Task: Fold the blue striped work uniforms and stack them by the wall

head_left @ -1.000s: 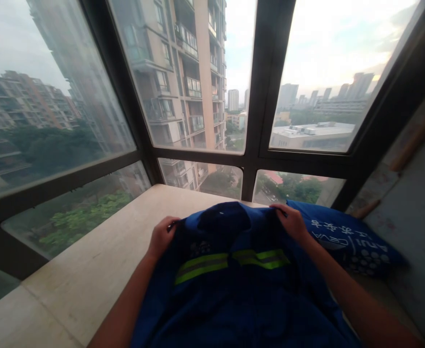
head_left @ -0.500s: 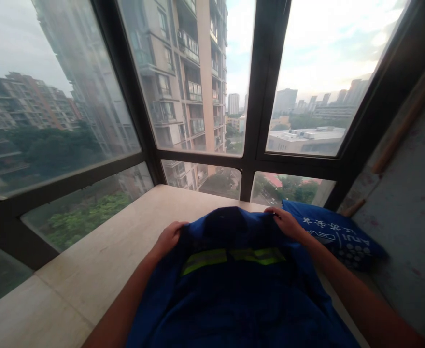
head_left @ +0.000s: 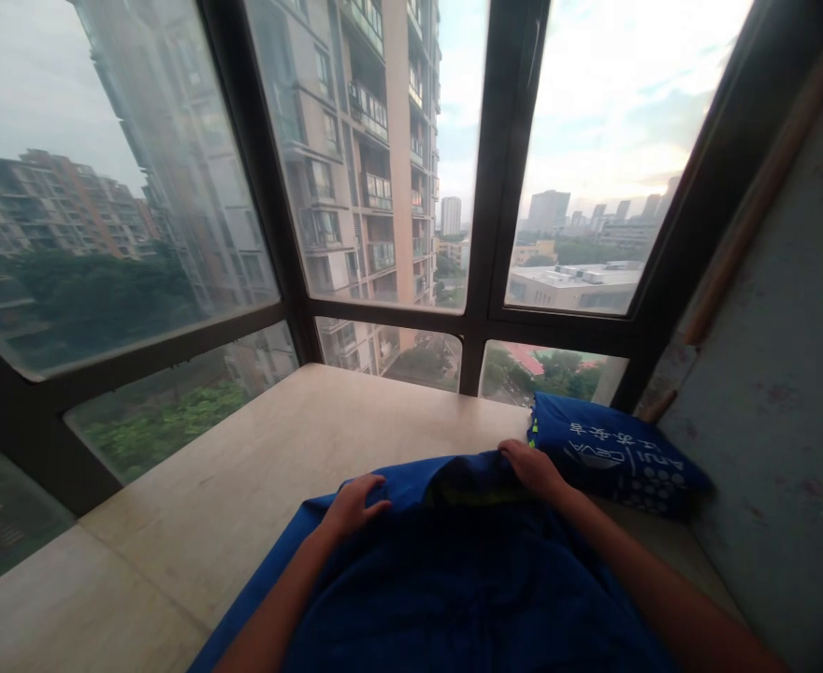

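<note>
A blue work jacket [head_left: 482,579] spreads over the near part of the pale sill and runs out of the bottom of the view. Its far edge is bunched, with a dark fold and a faint yellow-green strip in the middle. My left hand [head_left: 355,507] rests on the jacket's far left part, thumb and fingers apart. At the far right edge, my right hand [head_left: 534,469] has its fingers closed on the jacket's cloth. Just beyond that hand lies a folded blue garment [head_left: 614,453] with white lettering and a bit of yellow-green trim.
The pale stone windowsill [head_left: 243,467] extends left and back to the corner. Dark window frames [head_left: 478,346] border it on the left and far sides. A patterned wall [head_left: 790,421] closes off the right, with a wooden strip [head_left: 755,215] along it.
The jacket's far edge has come nearer and lower, and its bright stripes are mostly folded out of sight. My left hand has moved right and its grip has loosened. The view has shifted slightly.
</note>
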`<state>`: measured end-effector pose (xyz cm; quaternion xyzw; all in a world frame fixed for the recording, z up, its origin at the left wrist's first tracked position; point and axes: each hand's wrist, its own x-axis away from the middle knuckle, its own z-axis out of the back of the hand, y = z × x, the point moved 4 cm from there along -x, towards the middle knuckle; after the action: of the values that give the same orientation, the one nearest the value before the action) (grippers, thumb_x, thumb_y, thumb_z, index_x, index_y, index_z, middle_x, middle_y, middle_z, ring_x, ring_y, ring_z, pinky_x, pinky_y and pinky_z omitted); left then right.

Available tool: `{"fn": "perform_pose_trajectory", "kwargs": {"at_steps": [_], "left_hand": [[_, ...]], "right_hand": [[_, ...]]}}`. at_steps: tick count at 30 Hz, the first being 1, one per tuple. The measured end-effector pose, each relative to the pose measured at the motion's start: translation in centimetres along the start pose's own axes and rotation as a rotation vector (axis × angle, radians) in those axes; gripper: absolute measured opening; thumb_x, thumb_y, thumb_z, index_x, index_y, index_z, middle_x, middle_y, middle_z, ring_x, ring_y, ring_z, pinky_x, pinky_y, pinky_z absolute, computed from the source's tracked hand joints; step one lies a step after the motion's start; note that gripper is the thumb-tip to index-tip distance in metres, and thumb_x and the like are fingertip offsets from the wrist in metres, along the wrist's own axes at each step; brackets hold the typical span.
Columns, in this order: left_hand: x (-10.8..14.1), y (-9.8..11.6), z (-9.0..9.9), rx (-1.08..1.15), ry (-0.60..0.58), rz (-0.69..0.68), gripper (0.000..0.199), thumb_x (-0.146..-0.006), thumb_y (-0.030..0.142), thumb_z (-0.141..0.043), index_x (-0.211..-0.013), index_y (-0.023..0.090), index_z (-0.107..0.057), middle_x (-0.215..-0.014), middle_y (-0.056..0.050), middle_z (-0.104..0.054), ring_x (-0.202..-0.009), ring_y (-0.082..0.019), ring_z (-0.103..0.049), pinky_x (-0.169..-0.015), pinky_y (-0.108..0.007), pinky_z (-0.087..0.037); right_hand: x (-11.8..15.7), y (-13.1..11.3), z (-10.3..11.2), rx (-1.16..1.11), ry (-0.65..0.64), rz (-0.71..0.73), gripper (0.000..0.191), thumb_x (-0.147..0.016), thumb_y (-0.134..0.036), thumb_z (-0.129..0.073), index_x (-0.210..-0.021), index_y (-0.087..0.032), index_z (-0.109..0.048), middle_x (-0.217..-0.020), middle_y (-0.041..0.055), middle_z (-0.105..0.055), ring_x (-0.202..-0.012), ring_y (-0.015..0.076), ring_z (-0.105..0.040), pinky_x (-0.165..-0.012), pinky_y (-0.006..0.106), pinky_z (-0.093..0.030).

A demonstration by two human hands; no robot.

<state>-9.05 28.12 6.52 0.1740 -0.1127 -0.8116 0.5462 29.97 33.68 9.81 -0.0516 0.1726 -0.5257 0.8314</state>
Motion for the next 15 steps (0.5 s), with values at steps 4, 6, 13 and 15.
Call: {"fn": "perform_pose_trajectory", "kwargs": {"at_steps": [4, 6, 13, 15], "left_hand": [[2.1, 0.9, 0.0, -0.014, 0.019, -0.057, 0.035, -0.08, 0.035, -0.07, -0.113, 0.023, -0.067, -0.125, -0.009, -0.066, -0.117, -0.028, -0.06, -0.102, -0.042, -0.046], [3.1, 1.6, 0.1, -0.034, 0.037, -0.078, 0.03, -0.083, 0.032, -0.066, -0.112, 0.024, -0.068, -0.125, -0.009, -0.066, -0.117, -0.028, -0.06, -0.102, -0.043, -0.045], [3.2, 2.6, 1.1, -0.174, 0.218, 0.057, 0.03, -0.084, 0.008, -0.047, -0.1, 0.022, -0.069, -0.102, -0.006, -0.073, -0.097, -0.022, -0.067, -0.088, -0.036, -0.051], [2.2, 2.2, 3.1, -0.189, 0.338, 0.171, 0.03, -0.09, 0.012, -0.04, -0.103, 0.018, -0.066, -0.1, -0.009, -0.072, -0.092, -0.023, -0.068, -0.082, -0.035, -0.052]], "right_hand": [[0.9, -0.1, 1.2, 0.014, 0.071, 0.015, 0.032, -0.099, -0.023, -0.034, -0.112, -0.022, -0.063, -0.111, 0.0071, -0.071, -0.094, 0.0217, -0.068, -0.077, 0.028, -0.048], [1.1, -0.2, 1.8, 0.019, 0.121, 0.006, 0.031, -0.1, -0.024, -0.034, -0.112, -0.023, -0.063, -0.11, 0.0072, -0.071, -0.091, 0.022, -0.069, -0.074, 0.028, -0.048], [2.1, -0.9, 4.3, 0.011, 0.292, 0.0, 0.027, -0.1, -0.024, -0.035, -0.104, -0.02, -0.061, -0.095, 0.0075, -0.07, -0.077, 0.02, -0.068, -0.065, 0.027, -0.046], [2.8, -1.6, 5.6, 0.042, 0.312, 0.128, 0.027, -0.098, -0.016, -0.035, -0.101, -0.02, -0.062, -0.101, 0.0069, -0.068, -0.079, 0.0175, -0.067, -0.067, 0.025, -0.046]]}}
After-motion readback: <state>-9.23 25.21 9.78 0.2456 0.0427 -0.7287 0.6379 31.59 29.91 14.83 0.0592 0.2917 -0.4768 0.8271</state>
